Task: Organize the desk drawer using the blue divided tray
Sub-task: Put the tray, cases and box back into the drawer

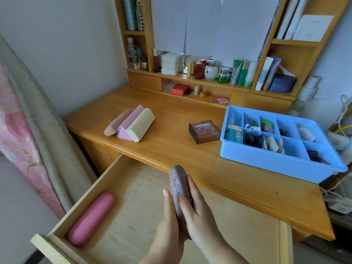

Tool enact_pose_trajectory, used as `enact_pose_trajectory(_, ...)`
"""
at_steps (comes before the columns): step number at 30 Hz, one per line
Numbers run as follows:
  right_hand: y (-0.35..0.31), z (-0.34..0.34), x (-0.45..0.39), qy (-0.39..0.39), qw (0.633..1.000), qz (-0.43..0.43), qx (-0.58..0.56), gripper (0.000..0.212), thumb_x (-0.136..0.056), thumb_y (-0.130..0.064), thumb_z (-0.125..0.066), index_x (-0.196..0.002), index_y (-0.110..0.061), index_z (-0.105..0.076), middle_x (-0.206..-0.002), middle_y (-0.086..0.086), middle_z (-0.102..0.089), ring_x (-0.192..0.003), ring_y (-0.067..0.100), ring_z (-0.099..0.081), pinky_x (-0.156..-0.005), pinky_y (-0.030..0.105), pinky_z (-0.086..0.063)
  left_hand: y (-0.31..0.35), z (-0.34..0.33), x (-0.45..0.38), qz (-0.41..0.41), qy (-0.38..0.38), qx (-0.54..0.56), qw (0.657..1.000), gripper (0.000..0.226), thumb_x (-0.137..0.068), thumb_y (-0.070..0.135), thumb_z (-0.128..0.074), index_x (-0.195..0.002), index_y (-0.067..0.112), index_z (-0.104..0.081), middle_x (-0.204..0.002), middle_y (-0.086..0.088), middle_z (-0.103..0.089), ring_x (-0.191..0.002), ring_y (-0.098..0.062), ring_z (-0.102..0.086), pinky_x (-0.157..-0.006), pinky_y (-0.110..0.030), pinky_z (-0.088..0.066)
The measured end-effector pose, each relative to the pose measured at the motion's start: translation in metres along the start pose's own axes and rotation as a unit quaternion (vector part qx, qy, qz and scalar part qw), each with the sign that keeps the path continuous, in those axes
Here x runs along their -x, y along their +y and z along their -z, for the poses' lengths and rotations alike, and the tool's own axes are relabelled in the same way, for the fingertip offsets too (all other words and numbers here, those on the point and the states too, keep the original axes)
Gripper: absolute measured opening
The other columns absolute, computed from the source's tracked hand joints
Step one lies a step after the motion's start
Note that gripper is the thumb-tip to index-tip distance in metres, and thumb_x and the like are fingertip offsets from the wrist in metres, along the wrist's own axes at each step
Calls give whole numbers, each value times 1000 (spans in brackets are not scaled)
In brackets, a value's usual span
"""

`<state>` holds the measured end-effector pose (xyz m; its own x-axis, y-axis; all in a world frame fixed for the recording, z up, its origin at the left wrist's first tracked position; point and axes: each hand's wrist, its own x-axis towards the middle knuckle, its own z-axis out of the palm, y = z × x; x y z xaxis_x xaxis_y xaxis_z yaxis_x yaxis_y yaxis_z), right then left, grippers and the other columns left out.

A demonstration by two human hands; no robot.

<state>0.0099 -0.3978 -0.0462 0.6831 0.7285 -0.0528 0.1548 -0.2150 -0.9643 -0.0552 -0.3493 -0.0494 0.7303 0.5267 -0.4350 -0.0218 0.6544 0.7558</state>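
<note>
The blue divided tray (266, 164) stands on the right of the desk, its compartments holding small items. Over the open wooden drawer (106, 180) both my hands hold a mauve patterned glasses case (178, 180) on edge. My left hand (168, 223) presses flat against its left side. My right hand (198, 212) grips it from the right, fingers wrapped over it. A pink glasses case (91, 219) lies in the drawer along its left wall.
On the desk top lie three more cases side by side: a tan one (118, 121), a pink one (130, 122) and a cream one (141, 124). A small brown box (204, 131) sits left of the tray. Shelves behind carry bottles and jars.
</note>
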Motion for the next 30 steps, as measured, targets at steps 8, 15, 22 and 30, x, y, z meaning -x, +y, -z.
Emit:
enact_pose_trajectory(8, 10, 1, -9, -96, 983, -78, -134, 34, -100, -28, -41, -129, -47, -45, -128, -23, -55, -116, -6, -52, -95, 13, -40, 0, 27, -8, -10, -25, -1, 1000, 51, -72, 40, -63, -120, 27, -54, -112, -4, -70, -105, -21, -67, -78, -38, -56)
enact_pose_trajectory(15, 37, -5, -23, -147, 936, -254, -196, 28, -85, -22, -67, -111, -14, -65, -102, 7, -73, -93, 21, -69, -85, 42, -56, -1, 71, -10, -66, 61, -253, 963, 22, -96, 34, -48, -109, 25, -64, -96, 1, -74, -93, -11, -68, -84, -28, -53)
enact_pose_trajectory(22, 72, -76, -24, -165, 911, -348, -145, 26, -84, -12, -69, -107, -9, -58, -95, 14, -70, -77, 26, -67, -56, 30, -52, 0, 162, -10, -164, 175, -589, 772, 34, -95, 40, -47, -128, 32, -51, -117, 12, -52, -104, 0, -54, -86, -12, -39)
enact_pose_trajectory(30, 92, -215, -53, -113, 938, -327, -29, 28, -85, -27, -67, -107, -12, -55, -107, 8, -67, -98, 26, -65, -83, 42, -55, 38, 261, 4, -240, 241, -669, 661, 30, -86, 9, -49, -109, 19, -66, -105, 3, -59, -93, -18, -62, -78, -21, -45)
